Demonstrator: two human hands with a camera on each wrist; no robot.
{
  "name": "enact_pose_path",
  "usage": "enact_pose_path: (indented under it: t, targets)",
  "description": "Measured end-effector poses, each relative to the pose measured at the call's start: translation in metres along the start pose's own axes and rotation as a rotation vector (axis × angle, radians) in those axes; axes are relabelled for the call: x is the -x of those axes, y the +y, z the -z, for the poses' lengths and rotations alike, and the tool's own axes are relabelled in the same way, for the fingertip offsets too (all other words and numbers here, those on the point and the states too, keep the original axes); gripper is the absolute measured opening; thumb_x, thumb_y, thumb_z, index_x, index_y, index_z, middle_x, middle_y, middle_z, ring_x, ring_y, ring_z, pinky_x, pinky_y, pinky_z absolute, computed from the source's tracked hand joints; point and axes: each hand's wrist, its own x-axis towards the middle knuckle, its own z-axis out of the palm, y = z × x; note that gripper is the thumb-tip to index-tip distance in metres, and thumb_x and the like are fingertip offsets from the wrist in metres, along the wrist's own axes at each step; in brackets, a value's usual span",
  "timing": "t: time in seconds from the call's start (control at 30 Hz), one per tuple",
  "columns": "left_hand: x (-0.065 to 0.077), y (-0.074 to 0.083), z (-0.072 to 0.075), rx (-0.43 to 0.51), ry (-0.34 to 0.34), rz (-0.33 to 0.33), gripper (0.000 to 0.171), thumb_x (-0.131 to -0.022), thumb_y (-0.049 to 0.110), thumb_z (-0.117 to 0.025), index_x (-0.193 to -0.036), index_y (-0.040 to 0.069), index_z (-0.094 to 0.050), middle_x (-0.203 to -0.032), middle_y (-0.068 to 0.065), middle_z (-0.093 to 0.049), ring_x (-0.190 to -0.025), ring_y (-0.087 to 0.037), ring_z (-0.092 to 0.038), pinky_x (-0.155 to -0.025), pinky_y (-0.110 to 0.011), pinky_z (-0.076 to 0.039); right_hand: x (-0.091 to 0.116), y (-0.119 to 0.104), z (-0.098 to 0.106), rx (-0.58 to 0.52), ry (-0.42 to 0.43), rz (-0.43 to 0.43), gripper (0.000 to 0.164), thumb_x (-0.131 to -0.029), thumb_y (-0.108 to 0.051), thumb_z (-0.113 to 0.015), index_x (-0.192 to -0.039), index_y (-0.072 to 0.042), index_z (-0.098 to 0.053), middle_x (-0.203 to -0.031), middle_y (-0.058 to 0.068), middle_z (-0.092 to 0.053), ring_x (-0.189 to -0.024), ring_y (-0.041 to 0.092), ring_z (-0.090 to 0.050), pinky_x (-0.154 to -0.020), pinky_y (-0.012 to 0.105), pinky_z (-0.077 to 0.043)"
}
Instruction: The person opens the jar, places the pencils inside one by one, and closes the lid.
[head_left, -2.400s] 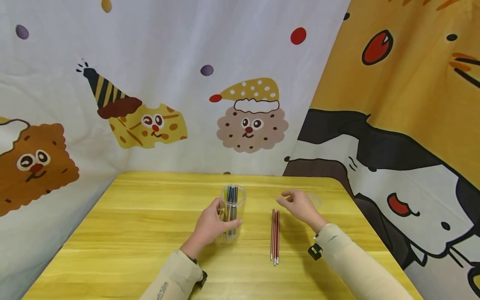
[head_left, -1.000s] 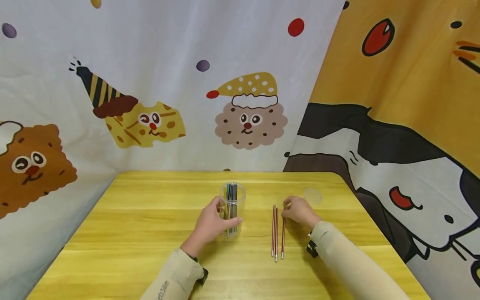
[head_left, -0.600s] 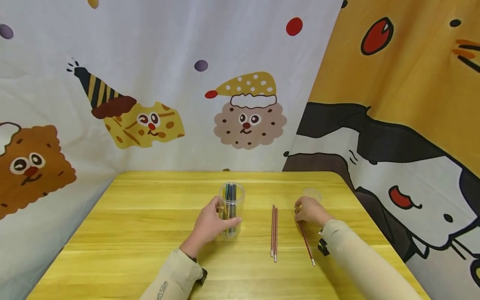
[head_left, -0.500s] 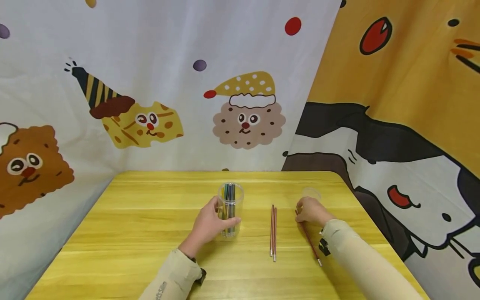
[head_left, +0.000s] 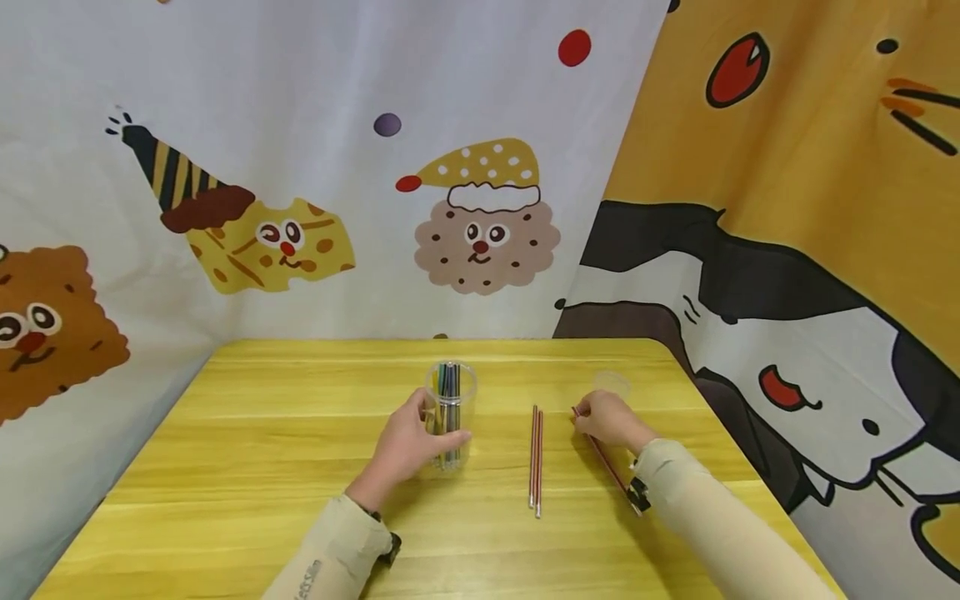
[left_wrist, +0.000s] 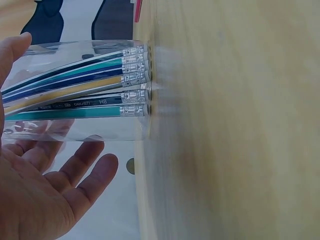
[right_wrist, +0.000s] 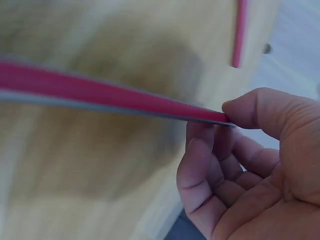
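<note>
My left hand (head_left: 408, 437) holds a clear plastic cup (head_left: 467, 392) upright on the table, fingers behind and thumb across its front. Inside stand several pencils (left_wrist: 85, 95) in teal, navy and yellow, their metal ferrules and eraser ends down at the cup's bottom. With thumb and fingertips my right hand (head_left: 611, 417) pinches one end of a red pencil (right_wrist: 115, 97); its shaft slants back toward my right wrist. Two more red pencils (head_left: 536, 462) lie side by side on the table between the hands, silver ends toward me.
A clear round lid (head_left: 613, 382) lies behind my right hand, partly hidden by it. The yellow wood-grain table (head_left: 262, 467) ends at a cartoon-printed curtain (head_left: 322, 125) along the back and right.
My right hand has taken one red pencil from the group of three and moved it right, tilting its far end toward my wrist. The left hand keeps its hold on the cup.
</note>
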Motion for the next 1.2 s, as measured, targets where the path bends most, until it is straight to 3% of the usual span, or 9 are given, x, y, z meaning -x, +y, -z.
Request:
enact_pose_path:
  t: [0.1, 0.3, 0.43, 0.57, 0.8, 0.93, 1.1, 1.2]
  targets:
    - [0.0, 0.0, 0.0, -0.009, 0.005, 0.0, 0.065, -0.08, 0.053, -0.093, -0.114, 0.013, -0.054, -0.098, -0.008, -0.064, -0.08, -0.022, -0.056, -0.061, -0.034, -0.046, 0.001, -0.004, 0.012, -0.074, 0.031, 0.031, 0.023, -0.1, -0.009, -0.068, -0.116, 0.006, -0.077, -0.099, 0.016, -0.077, -0.069, 0.018, -0.059, -0.064, 0.032, -0.05]
    - [0.0, 0.0, 0.0, -0.021, 0.006, -0.004, 0.065, -0.08, 0.053, -0.093, -0.114, 0.013, -0.054, -0.1, -0.008, -0.065, -0.082, -0.022, -0.057, -0.062, -0.034, -0.047, 0.001, -0.014, 0.037, -0.228, 0.053, 0.019, 0.043, -0.109, -0.017, -0.062, -0.148, 0.0, -0.058, -0.114, 0.019, -0.075, -0.085, 0.02, -0.071, -0.07, 0.035, -0.059]
    - [0.0, 0.0, 0.0, -0.008, 0.005, -0.007, 0.065, -0.081, 0.053, -0.093, -0.114, 0.014, -0.054, -0.102, -0.008, -0.066, -0.085, -0.021, -0.06, -0.064, -0.033, -0.05, 0.001, -0.029, 0.053, -0.304, 0.176, 0.091, 0.054, -0.108, -0.014, -0.065, -0.159, -0.009, -0.048, -0.112, 0.019, -0.075, -0.087, 0.027, -0.072, -0.07, 0.032, -0.058]
    - [0.0, -0.001, 0.0, 0.004, 0.008, -0.012, 0.064, -0.08, 0.052, -0.093, -0.114, 0.014, -0.054, -0.103, -0.007, -0.067, -0.086, -0.022, -0.061, -0.065, -0.034, -0.051, 0.005, -0.05, 0.07, -0.354, 0.352, 0.205, 0.051, -0.106, -0.012, -0.069, -0.155, -0.014, -0.055, -0.11, 0.017, -0.076, -0.09, 0.029, -0.075, -0.072, 0.026, -0.06]
    - [0.0, -0.003, -0.001, -0.025, 0.014, -0.024, 0.064, -0.08, 0.051, -0.093, -0.117, 0.014, -0.055, -0.112, -0.008, -0.069, -0.098, -0.023, -0.066, -0.073, -0.037, -0.057, 0.016, -0.097, 0.093, -0.544, 0.623, 0.355, 0.045, -0.104, -0.016, -0.073, -0.147, -0.018, -0.064, -0.106, 0.014, -0.077, -0.081, 0.003, -0.073, -0.075, 0.016, -0.061]
    - [0.0, -0.004, -0.001, -0.026, 0.017, -0.028, 0.065, -0.08, 0.051, -0.094, -0.119, 0.015, -0.056, -0.118, -0.009, -0.069, -0.106, -0.024, -0.067, -0.079, -0.04, -0.059, 0.02, -0.128, 0.103, -0.718, 0.763, 0.459, 0.044, -0.102, -0.013, -0.074, -0.145, -0.019, -0.066, -0.104, 0.004, -0.078, -0.081, 0.009, -0.076, -0.075, 0.02, -0.063]
    - [0.0, -0.003, -0.001, -0.014, 0.018, -0.023, 0.063, -0.08, 0.05, -0.094, -0.115, 0.015, -0.055, -0.113, -0.007, -0.069, -0.1, -0.022, -0.066, -0.076, -0.038, -0.057, 0.023, -0.165, 0.111, -0.906, 0.847, 0.592, 0.046, -0.1, -0.006, -0.075, -0.144, -0.013, -0.066, -0.103, -0.004, -0.077, -0.08, 0.014, -0.074, -0.076, 0.023, -0.063]
    - [0.0, -0.004, -0.002, -0.011, 0.016, -0.024, 0.063, -0.079, 0.049, -0.095, -0.114, 0.015, -0.055, -0.111, -0.007, -0.069, -0.096, -0.022, -0.065, -0.073, -0.036, -0.056, 0.02, -0.179, 0.108, -0.92, 0.846, 0.652, 0.046, -0.099, -0.002, -0.074, -0.143, -0.008, -0.065, -0.103, 0.007, -0.078, -0.079, 0.011, -0.074, -0.075, 0.023, -0.063]
